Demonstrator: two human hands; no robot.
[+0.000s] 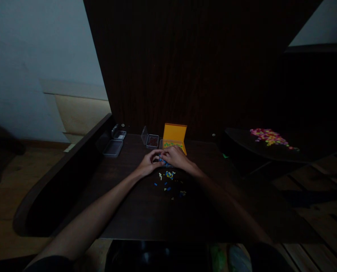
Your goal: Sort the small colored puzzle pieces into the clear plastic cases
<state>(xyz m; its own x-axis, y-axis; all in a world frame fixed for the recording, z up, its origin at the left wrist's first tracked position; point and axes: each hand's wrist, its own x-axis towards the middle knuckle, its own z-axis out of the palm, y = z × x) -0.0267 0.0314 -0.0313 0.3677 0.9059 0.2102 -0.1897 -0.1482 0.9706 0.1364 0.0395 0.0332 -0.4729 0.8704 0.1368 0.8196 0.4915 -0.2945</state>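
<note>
Dark sleeves (51,264): seen lowest, bare forearms (100,211) stretched over a dark brown table (145,219).
Left hand (149,163): half curled; a small clear plastic box (170,166) of blue pieces (164,162) is held by thumb and fingers.
Right hand (176,155): bent over that box; whether anything is pinched cannot be told.
Loose yellow, cream and blue pieces (169,175): scattered nearer the table's front edge.

Left hand (149,164) at box (168,166), right hand (177,156) over blue pieces (163,161) inside, loose bits (170,175) nearer, yellow case (174,132) behind
</note>
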